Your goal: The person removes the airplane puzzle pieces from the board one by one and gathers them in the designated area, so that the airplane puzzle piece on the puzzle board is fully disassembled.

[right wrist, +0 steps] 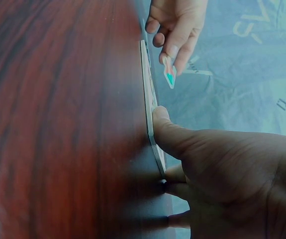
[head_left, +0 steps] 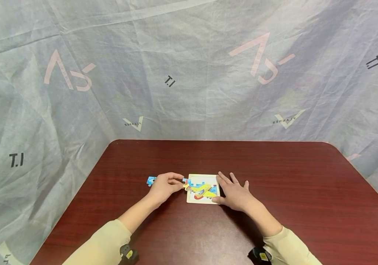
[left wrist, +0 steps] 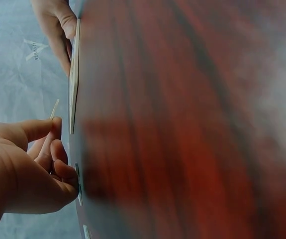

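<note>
My left hand pinches a small jigsaw piece between thumb and fingertips, raised over the left edge of a puzzle tray. Red, white and green show on this piece in the right wrist view. Inside the pale-rimmed tray, several joined pieces form a yellow airplane on blue; bare white areas remain around it. My right hand lies at the tray's right side, thumb pressing the rim, the other fingers spread straight along the edge and table.
A loose blue puzzle piece lies on the table left of my left hand. The red-brown wooden table has rounded far corners. Grey fabric sheets with printed letters hang behind it and at both sides.
</note>
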The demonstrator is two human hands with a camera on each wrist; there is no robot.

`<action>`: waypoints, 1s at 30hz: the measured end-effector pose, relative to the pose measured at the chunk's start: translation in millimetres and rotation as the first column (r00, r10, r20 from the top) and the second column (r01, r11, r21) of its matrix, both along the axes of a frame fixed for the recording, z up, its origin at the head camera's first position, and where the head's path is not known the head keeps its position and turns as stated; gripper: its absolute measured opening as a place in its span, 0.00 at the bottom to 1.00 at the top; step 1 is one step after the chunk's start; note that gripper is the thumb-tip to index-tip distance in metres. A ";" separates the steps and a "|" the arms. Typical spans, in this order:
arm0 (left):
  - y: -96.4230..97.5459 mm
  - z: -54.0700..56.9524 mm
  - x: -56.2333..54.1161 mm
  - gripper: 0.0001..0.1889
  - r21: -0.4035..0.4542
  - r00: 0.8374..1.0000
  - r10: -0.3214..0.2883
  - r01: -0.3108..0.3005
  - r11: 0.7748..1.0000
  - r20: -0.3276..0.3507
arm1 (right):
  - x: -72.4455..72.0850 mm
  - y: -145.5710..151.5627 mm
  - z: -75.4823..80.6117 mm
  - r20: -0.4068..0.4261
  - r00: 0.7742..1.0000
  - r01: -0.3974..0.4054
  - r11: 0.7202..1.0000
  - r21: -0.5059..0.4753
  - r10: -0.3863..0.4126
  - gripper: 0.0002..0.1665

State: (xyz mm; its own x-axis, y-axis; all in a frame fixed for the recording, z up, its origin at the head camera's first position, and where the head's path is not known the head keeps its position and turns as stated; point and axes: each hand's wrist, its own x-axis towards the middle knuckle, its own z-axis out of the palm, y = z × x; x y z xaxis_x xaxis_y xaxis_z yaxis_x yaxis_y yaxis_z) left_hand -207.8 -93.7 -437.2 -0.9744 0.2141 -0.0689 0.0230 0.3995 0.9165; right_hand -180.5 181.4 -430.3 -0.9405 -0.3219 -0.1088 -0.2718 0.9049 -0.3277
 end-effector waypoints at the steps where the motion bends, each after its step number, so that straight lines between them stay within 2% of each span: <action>1: -1.4 0.0 0.8 0.14 -0.003 1.000 -0.006 0.006 1.000 -0.003 | 0.1 -0.1 -0.1 0.000 1.000 0.000 1.000 0.000 0.000 0.51; 11: -15.7 0.2 5.7 0.15 0.010 0.999 -0.030 0.029 1.000 0.015 | 0.2 0.3 -2.4 0.001 1.000 0.004 1.000 -0.004 -0.004 0.51; 22: -33.2 2.2 9.4 0.14 -0.002 1.000 -0.002 0.002 1.000 0.012 | -0.8 0.4 -1.1 -0.004 1.000 -0.005 1.000 0.001 0.005 0.50; 30: -48.1 3.8 11.1 0.15 -0.008 0.999 0.042 -0.042 0.999 0.010 | -0.4 0.4 -0.7 0.002 1.000 -0.001 1.000 0.003 0.001 0.50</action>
